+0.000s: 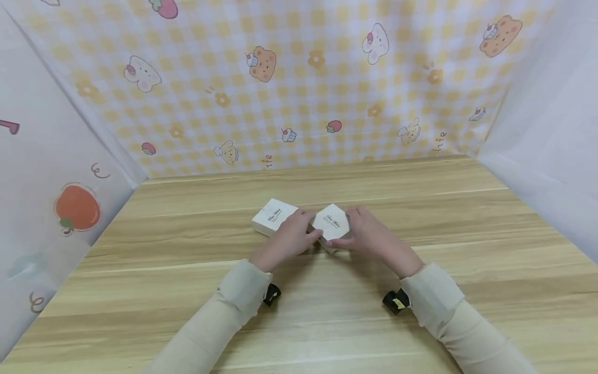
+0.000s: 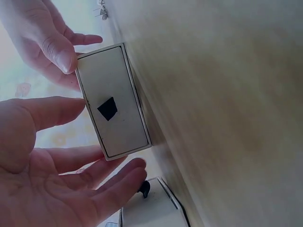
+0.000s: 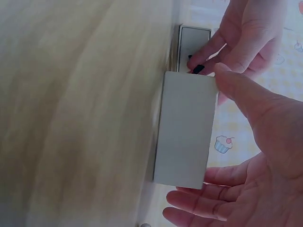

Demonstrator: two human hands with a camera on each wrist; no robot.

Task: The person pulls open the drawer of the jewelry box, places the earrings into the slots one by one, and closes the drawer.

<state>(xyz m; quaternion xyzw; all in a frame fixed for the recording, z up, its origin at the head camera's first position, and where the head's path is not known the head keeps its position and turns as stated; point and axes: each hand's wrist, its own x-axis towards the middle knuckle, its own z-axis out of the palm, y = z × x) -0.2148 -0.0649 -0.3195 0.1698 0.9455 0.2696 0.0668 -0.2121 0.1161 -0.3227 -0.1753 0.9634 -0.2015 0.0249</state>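
Beige sleeves (image 1: 205, 332) stretch across a wood-grain tabletop (image 1: 327, 332) as a person's two hands meet at a white box (image 1: 331, 223), script lettering on its lid facing up. It sits just ahead of the wrists, directly between the left hand (image 1: 289, 235) and the right hand (image 1: 374, 236), with one corner turned toward the person. Thumb and fingers of the right hand grip its right side; those of the left hand hold the opposite side, thumb to the near edge. Neither hand is nearer: both touch the box. Seen from above, the lid shows no clear long axis, partly covered by fingers, but the wrist views show side faces longer than they are tall, their length running along the tabletop. A dark patch (image 2: 108, 109) marks the left-hand face. Just beyond the left hand, on its outer side, rests a second box (image 1: 273, 214), similarly lettered and nearer to that hand than to the right. Any move of the gripped box would seem to turn on this two-sided hold.
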